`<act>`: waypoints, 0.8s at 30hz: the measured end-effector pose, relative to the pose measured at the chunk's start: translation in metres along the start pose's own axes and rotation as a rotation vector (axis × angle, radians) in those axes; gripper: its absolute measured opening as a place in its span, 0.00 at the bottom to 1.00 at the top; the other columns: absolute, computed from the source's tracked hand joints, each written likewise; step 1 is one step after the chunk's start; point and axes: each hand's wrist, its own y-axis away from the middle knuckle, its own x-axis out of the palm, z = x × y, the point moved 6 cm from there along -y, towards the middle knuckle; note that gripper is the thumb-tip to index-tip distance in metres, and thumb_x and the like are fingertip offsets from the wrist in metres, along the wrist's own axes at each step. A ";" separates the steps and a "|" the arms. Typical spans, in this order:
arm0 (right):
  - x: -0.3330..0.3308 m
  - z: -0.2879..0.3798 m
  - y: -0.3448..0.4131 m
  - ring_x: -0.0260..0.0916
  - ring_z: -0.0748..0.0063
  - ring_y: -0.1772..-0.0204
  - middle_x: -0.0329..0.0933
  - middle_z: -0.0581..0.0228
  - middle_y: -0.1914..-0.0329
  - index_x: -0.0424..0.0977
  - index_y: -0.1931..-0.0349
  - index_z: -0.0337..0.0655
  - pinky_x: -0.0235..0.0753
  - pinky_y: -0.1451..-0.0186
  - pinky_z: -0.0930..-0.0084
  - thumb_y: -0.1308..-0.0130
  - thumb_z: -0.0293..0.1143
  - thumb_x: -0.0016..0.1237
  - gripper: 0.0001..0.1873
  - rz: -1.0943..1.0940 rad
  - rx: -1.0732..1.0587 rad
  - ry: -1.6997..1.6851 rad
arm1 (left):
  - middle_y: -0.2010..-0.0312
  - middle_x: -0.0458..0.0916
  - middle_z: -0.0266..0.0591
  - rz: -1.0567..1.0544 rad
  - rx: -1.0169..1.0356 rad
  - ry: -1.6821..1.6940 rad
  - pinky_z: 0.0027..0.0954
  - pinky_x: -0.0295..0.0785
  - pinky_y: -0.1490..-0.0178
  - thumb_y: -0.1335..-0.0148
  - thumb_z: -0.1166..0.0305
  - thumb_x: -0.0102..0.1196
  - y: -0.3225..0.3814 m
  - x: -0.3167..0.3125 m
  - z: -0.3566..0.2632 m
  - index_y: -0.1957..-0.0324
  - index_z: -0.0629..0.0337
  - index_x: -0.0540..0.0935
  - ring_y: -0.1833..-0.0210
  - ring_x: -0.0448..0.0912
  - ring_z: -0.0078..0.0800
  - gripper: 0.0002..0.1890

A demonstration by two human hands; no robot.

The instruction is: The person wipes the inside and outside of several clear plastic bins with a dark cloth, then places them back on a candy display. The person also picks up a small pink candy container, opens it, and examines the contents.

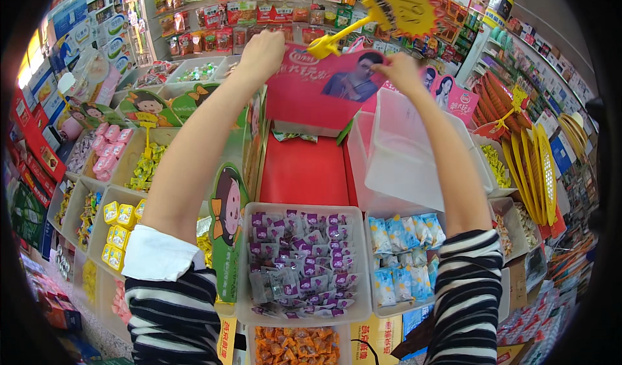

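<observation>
Both my hands hold a pink cardboard display sign (301,93) with a printed picture, raised over the far end of the display. My left hand (265,51) grips its upper left edge, and my right hand (399,71) pinches its right side. A yellow plastic clip holder (323,47) with a yellow and red starburst price sign (408,8) stands at the sign's top edge. Below lies a bare red surface (303,170). Nearer to me sits a clear plastic bin (245,268) of purple and clear wrapped snacks (311,258).
Empty translucent bins (403,170) stand tilted and nested at right. Blue and white packets (403,277) fill a bin beside the purple snacks. Yellow tubs (116,234), orange candies (296,345) and green cartoon boards (226,248) surround the middle. Yellow plastic baskets (529,175) lean at right.
</observation>
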 end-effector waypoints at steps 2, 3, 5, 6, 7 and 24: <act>0.037 0.003 0.007 0.78 0.48 0.61 0.79 0.46 0.69 0.80 0.67 0.34 0.75 0.58 0.57 0.47 0.48 0.58 0.22 0.074 0.033 0.020 | 0.68 0.81 0.56 0.108 0.011 -0.089 0.44 0.78 0.59 0.43 0.70 0.56 0.016 0.032 0.002 0.67 0.66 0.81 0.62 0.81 0.52 0.08; 0.049 -0.008 0.008 0.78 0.46 0.59 0.79 0.46 0.66 0.80 0.65 0.34 0.75 0.56 0.56 0.46 0.49 0.58 0.23 0.058 0.058 0.124 | 0.67 0.82 0.55 0.126 0.035 -0.119 0.43 0.78 0.59 0.45 0.73 0.55 0.020 0.044 -0.008 0.69 0.65 0.82 0.61 0.82 0.49 0.06; 0.065 0.009 0.003 0.77 0.46 0.56 0.79 0.45 0.62 0.79 0.62 0.34 0.75 0.54 0.55 0.44 0.50 0.56 0.24 0.119 0.053 0.173 | 0.66 0.82 0.54 0.192 0.047 -0.159 0.41 0.79 0.58 0.47 0.75 0.55 0.029 0.066 -0.006 0.69 0.64 0.83 0.60 0.83 0.46 0.05; 0.075 0.021 0.001 0.77 0.45 0.54 0.79 0.44 0.60 0.79 0.61 0.33 0.75 0.53 0.55 0.43 0.50 0.55 0.25 0.155 0.043 0.200 | 0.65 0.83 0.53 0.235 0.040 -0.155 0.41 0.79 0.58 0.47 0.76 0.55 0.036 0.076 0.001 0.69 0.64 0.83 0.59 0.83 0.46 0.05; 0.080 0.025 0.000 0.76 0.44 0.55 0.78 0.42 0.60 0.78 0.63 0.33 0.75 0.53 0.55 0.43 0.50 0.55 0.25 0.174 0.061 0.177 | 0.65 0.83 0.53 0.275 0.042 -0.137 0.41 0.79 0.58 0.47 0.76 0.55 0.040 0.088 0.002 0.68 0.64 0.83 0.59 0.83 0.45 0.06; -0.075 0.025 0.212 0.74 0.47 0.53 0.77 0.44 0.58 0.72 0.47 0.40 0.71 0.50 0.61 0.50 0.41 0.62 0.30 0.508 0.089 0.243 | 0.62 0.79 0.48 0.066 0.003 -0.221 0.35 0.79 0.59 0.42 0.73 0.53 0.042 0.119 0.003 0.60 0.60 0.78 0.59 0.82 0.41 0.08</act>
